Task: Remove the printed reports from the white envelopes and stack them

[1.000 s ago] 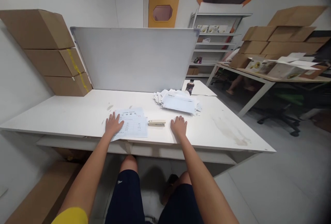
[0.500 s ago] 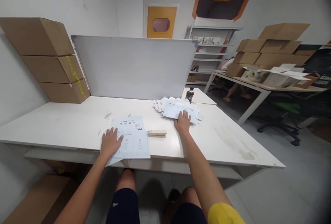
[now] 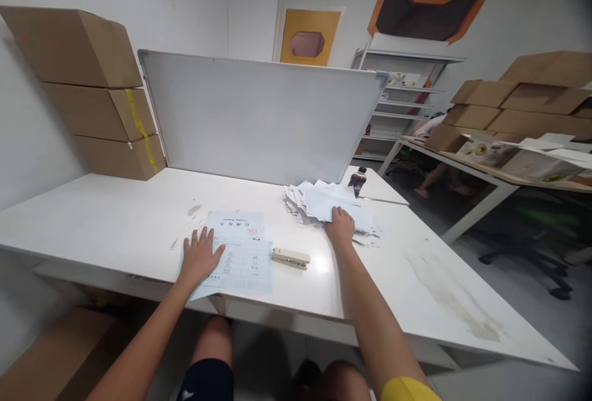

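My left hand (image 3: 198, 258) lies flat with fingers spread on the left side of two overlapping printed sheets (image 3: 245, 271) at the table's front edge. The farther sheet carries a heading and a red stamp mark. Just right of these sheets lies a cream stapler (image 3: 291, 258), touched by neither hand. My right hand (image 3: 341, 227) is at the near edge of a messy paper stack (image 3: 298, 203), its fingers drawn together on the top sheet (image 3: 324, 205). The thumb's grip under that sheet is partly hidden.
A whiteboard (image 3: 263, 120) stands along the table's (image 3: 115, 222) back edge. Stacked cardboard boxes (image 3: 115, 157) rise at the left. A dark drink bottle (image 3: 357, 182) stands behind the papers. Another table (image 3: 485, 173) with boxes is at the right, where a person is partly visible.
My right hand's fingers have gone from spread out to drawn together on the stack's top sheet. My left hand stays on the printed sheets. The camera view has shifted and tilted.
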A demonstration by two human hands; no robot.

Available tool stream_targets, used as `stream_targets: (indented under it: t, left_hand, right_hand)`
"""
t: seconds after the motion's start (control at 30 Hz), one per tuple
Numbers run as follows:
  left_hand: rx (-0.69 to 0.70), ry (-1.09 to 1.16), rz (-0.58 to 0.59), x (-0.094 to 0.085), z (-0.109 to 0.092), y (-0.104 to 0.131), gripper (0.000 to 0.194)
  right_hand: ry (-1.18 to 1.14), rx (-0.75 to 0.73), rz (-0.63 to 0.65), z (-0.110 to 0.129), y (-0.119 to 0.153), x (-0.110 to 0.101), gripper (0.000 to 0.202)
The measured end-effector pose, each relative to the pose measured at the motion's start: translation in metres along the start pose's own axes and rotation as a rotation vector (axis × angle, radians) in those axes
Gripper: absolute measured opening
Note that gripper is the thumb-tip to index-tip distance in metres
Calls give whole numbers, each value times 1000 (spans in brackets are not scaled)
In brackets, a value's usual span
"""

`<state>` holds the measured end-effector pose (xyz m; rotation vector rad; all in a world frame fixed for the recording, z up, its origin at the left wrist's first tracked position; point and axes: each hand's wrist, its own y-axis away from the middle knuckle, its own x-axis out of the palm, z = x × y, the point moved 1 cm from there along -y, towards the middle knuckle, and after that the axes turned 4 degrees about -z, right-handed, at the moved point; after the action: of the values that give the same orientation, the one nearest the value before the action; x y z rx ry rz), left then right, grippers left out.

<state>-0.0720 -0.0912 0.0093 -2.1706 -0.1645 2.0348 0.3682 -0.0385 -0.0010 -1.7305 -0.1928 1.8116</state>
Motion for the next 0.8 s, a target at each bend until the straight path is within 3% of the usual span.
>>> stream_targets:
  t: [0.23, 0.47, 0.67, 0.8]
  left_hand:
    - [4, 28, 25, 1, -4, -9, 75]
    - [5, 74, 5, 2, -4, -6, 74]
    - [11, 79, -32, 6, -2, -4, 73]
    - [4, 77, -22, 6, -3, -3, 74]
  right_hand:
    - [10, -10, 31, 0, 3, -5, 56]
    - [-104, 139, 23, 0, 23, -22, 61]
    - [-224, 253, -130, -5, 35, -36, 64]
    - [-252, 227, -270, 1, 36, -60, 67]
